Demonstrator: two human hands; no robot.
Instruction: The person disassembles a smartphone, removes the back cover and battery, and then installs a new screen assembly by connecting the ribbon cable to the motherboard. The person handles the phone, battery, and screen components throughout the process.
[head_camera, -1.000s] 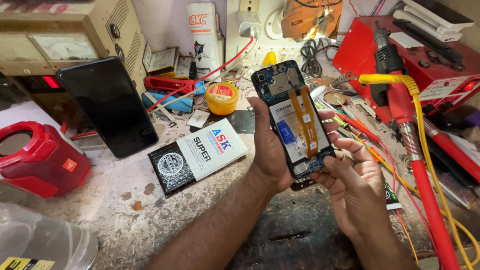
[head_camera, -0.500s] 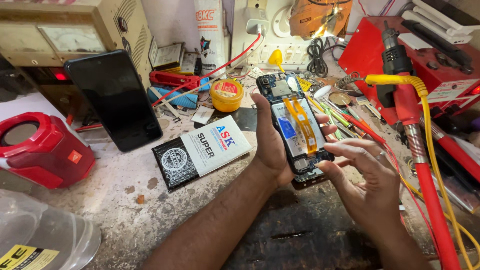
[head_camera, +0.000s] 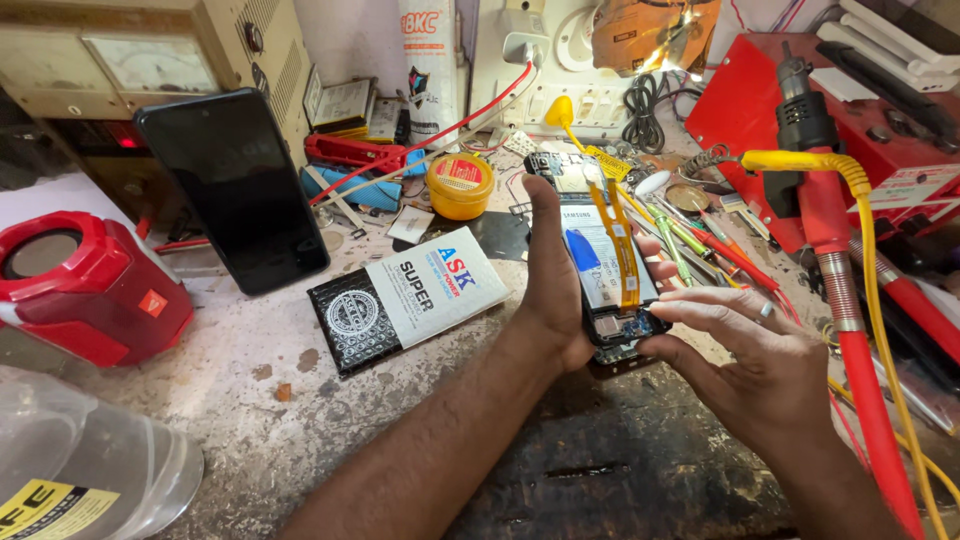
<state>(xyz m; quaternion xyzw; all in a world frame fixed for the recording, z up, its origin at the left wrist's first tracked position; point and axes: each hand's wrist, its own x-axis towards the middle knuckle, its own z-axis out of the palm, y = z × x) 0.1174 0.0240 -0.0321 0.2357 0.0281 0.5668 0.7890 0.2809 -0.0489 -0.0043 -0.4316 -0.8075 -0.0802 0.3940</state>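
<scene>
Left hand (head_camera: 552, 290) grips opened phone (head_camera: 605, 265) — right hand (head_camera: 745, 345) at its lower edge.

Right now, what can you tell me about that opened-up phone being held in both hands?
The opened phone has its back cover off, showing a pale battery, dark circuit boards at top and bottom, and two orange ribbon cables running lengthwise. It is held above the workbench, tilted away from the camera. The left hand grips its left edge; the right hand has fingertips at its lower end.
</scene>
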